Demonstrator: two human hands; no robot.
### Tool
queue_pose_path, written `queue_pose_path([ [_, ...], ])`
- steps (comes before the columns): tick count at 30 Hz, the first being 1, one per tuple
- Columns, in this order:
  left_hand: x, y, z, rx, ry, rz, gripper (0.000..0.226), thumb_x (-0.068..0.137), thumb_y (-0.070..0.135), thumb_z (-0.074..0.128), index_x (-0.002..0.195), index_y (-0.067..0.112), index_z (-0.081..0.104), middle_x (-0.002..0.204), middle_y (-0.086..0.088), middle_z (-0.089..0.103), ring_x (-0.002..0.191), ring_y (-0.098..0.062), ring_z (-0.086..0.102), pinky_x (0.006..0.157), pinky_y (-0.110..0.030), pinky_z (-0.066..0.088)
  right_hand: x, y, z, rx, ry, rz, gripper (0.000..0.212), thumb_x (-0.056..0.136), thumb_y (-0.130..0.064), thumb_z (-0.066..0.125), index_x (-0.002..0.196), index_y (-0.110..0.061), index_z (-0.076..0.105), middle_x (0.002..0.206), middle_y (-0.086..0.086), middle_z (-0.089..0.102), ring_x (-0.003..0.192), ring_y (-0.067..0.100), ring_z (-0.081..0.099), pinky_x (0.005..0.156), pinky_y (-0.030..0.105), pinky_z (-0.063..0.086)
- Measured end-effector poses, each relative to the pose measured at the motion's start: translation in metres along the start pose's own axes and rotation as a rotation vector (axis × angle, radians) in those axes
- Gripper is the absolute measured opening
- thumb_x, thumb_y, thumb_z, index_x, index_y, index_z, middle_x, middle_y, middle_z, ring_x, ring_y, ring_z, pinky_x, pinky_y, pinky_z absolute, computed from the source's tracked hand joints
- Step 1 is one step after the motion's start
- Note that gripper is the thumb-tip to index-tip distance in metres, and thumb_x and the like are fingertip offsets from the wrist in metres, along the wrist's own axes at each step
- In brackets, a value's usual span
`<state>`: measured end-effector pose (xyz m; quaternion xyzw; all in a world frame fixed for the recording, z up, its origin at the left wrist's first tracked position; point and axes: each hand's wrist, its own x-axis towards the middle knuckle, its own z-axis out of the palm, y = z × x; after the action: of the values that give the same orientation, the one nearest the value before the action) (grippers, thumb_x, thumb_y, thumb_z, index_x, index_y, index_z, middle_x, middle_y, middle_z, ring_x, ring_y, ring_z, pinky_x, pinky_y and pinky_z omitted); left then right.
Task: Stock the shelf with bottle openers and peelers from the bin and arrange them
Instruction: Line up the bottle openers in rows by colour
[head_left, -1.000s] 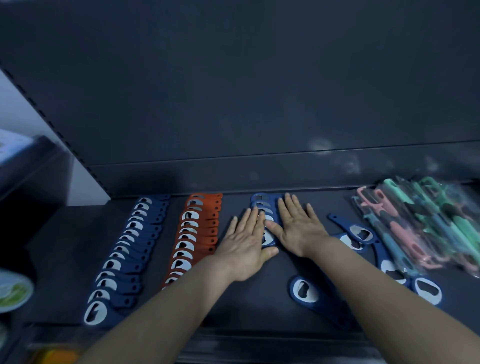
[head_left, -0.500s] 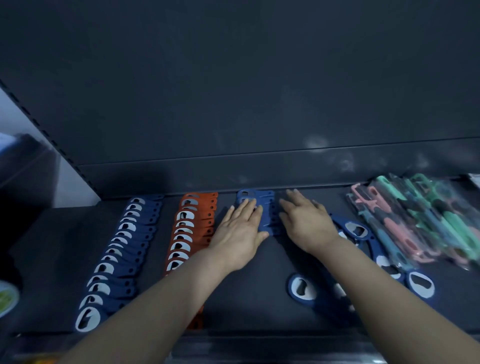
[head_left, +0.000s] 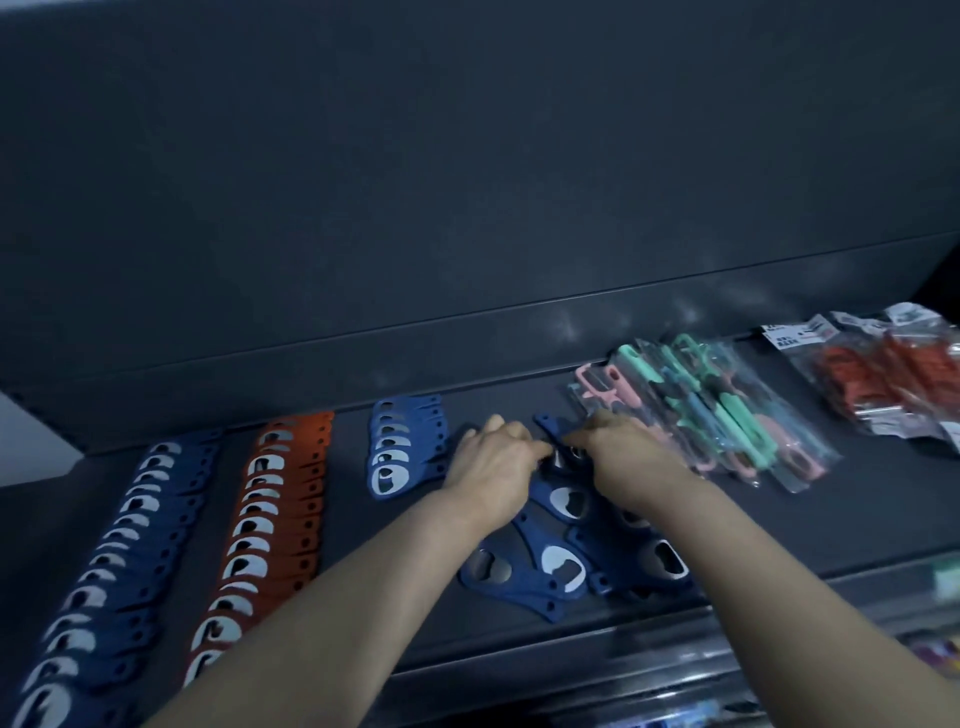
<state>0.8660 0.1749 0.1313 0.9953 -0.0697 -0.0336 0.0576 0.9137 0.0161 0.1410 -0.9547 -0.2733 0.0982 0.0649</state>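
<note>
Matt blue bottle openers (head_left: 563, 564) with shiny metal insets; peelers (head_left: 727, 415) in glossy film

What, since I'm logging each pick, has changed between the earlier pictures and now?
The left hand and right hand lifted off the short row of blue bottle openers, where they lay flat. They moved right to the loose pile of blue openers and now grip one blue opener at its far end. The long blue row, orange row and bagged pastel peelers stayed put.

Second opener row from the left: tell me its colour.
Orange opener row, best in head view.
</note>
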Motion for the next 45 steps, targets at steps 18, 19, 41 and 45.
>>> queue_pose_path([
  [18, 0.019, -0.015, 0.006, -0.013, 0.082, -0.259, 0.033, 0.102, 0.027, 0.038, 0.132, 0.019, 0.05, 0.131, -0.001, 0.056, 0.118, -0.022, 0.043, 0.097, -0.035, 0.036, 0.049, 0.002, -0.006, -0.179, 0.034, -0.195, 0.04, 0.091, -0.018, 0.052, 0.129, -0.029, 0.053, 0.129, -0.001, 0.051, 0.123, 0.021, 0.041, 0.104, 0.038, 0.028],
  [19, 0.022, -0.014, 0.005, -0.017, 0.098, -0.282, 0.032, 0.102, 0.03, 0.039, 0.127, 0.016, 0.052, 0.128, -0.003, 0.057, 0.116, -0.023, 0.044, 0.096, -0.035, 0.037, 0.051, 0.003, -0.009, -0.135, 0.052, -0.201, 0.035, 0.089, -0.022, 0.056, 0.123, -0.03, 0.058, 0.124, -0.002, 0.054, 0.12, 0.02, 0.044, 0.104, 0.035, 0.027],
  [41, 0.038, 0.012, -0.004, -0.365, 0.111, -0.519, 0.046, 0.078, 0.027, 0.078, 0.11, 0.014, 0.048, 0.102, -0.004, 0.061, 0.095, -0.023, 0.059, 0.078, -0.034, 0.049, 0.007, 0.031, 0.001, 0.127, 0.214, -0.02, 0.026, 0.085, -0.02, 0.061, 0.111, -0.026, 0.061, 0.103, 0.008, 0.067, 0.099, 0.032, 0.062, 0.073, 0.035, 0.048],
  [45, 0.005, 0.001, 0.001, -0.321, 0.228, -0.388, 0.042, 0.076, 0.014, 0.078, 0.108, 0.015, 0.051, 0.1, -0.005, 0.062, 0.091, -0.023, 0.059, 0.077, -0.035, 0.047, 0.003, 0.015, 0.0, 0.207, 0.263, -0.073, 0.037, 0.086, -0.023, 0.063, 0.121, -0.031, 0.059, 0.11, 0.004, 0.066, 0.104, 0.03, 0.059, 0.081, 0.037, 0.05],
])
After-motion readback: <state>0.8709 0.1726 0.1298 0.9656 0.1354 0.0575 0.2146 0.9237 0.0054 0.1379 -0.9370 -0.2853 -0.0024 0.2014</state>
